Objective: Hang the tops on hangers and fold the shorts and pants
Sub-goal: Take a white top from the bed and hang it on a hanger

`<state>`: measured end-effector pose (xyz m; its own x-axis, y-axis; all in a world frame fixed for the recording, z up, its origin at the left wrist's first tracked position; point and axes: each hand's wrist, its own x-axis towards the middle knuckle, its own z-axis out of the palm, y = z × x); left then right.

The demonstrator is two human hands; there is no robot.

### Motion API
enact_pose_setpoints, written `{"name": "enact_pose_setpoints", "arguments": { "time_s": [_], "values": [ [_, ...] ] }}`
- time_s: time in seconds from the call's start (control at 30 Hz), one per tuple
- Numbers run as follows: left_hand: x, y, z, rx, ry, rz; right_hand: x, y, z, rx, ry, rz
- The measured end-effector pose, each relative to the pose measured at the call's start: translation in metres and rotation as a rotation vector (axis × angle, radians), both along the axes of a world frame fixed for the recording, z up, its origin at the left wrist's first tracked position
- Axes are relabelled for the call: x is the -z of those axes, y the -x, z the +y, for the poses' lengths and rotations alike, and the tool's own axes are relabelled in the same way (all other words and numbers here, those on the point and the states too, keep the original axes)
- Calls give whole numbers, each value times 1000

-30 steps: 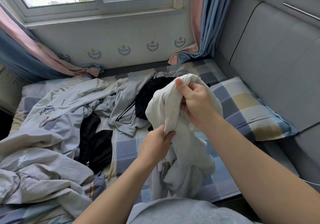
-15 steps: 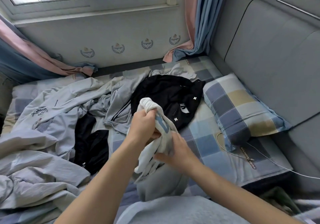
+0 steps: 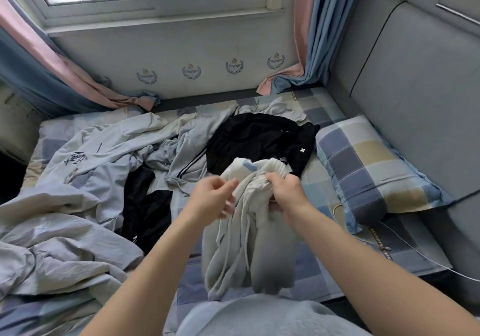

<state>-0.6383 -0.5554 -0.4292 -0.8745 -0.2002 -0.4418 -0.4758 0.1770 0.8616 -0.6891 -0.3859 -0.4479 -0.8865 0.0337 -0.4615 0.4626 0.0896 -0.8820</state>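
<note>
The white pants are held up in front of the person, above the near part of the bed. Their long axis runs from far to near: the gathered elastic waistband is at the top and points away from the person, and the legs hang down toward the person's body. A white drawstring falls along the middle of the cloth. A small light blue patch shows at the waistband, with no writing that can be read. The right hand grips the waistband on its right side; its fingers are curled tightly around the bunched cloth. The left hand is at the left edge of the pants with the fingers half curled; it is blurred, so I cannot tell if it pinches the cloth or only touches it. Behind the pants a black garment lies on the bed, with a small white cross mark on it. To the left lies a light blue top with dark handwritten-style lettering that is not legible. A checked pillow lies on the right side of the bed.
</note>
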Motion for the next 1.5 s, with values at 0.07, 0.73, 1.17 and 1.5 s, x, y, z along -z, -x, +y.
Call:
{"name": "enact_pose_setpoints", "arguments": {
  "time_s": [0.07, 0.73, 1.17, 1.5],
  "values": [
    [13, -12, 5, 88, 10, -330, -11, 1, 0, 48, 150, -27],
    [29, 27, 5, -399, -858, 69, 27, -56, 51, -26, 357, -422],
    [-20, -10, 13, -111, -838, 72, 62, -54, 17, -252, 187, -719],
    [-19, -21, 2, -102, -779, 100, 88, -53, 12, -4, 125, -640]
  ]
}}
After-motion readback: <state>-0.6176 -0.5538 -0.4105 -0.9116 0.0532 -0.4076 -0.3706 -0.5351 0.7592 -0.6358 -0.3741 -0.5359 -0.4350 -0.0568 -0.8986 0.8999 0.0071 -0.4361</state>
